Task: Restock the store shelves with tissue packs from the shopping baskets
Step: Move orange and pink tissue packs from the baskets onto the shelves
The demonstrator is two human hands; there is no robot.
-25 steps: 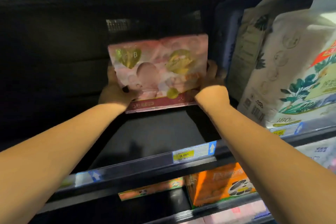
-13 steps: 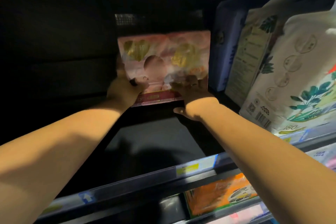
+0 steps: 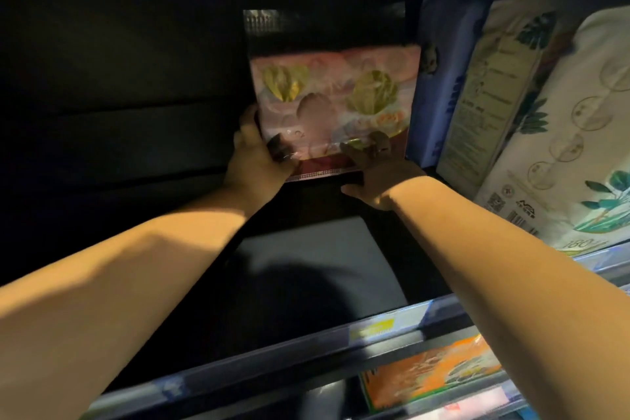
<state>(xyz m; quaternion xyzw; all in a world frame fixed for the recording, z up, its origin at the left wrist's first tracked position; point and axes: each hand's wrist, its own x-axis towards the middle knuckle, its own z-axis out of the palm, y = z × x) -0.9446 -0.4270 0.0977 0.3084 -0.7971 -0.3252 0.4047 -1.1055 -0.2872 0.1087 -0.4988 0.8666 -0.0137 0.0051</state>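
Reaching deep into a dark shelf (image 3: 317, 266), past big white tissue packs (image 3: 562, 119) and a blue pack (image 3: 439, 85) at right, we hold a pink tissue pack (image 3: 335, 102) upright near the back, just beside the blue one. Our left hand (image 3: 254, 160) closes its grip on the lower left corner, thumb on the front. Our right hand (image 3: 378, 174) grips the lower right edge, fingers bent on the face, thumb beneath. An orange pack (image 3: 433, 368) lies below; a yellow price tag (image 3: 375, 329) marks the rail.
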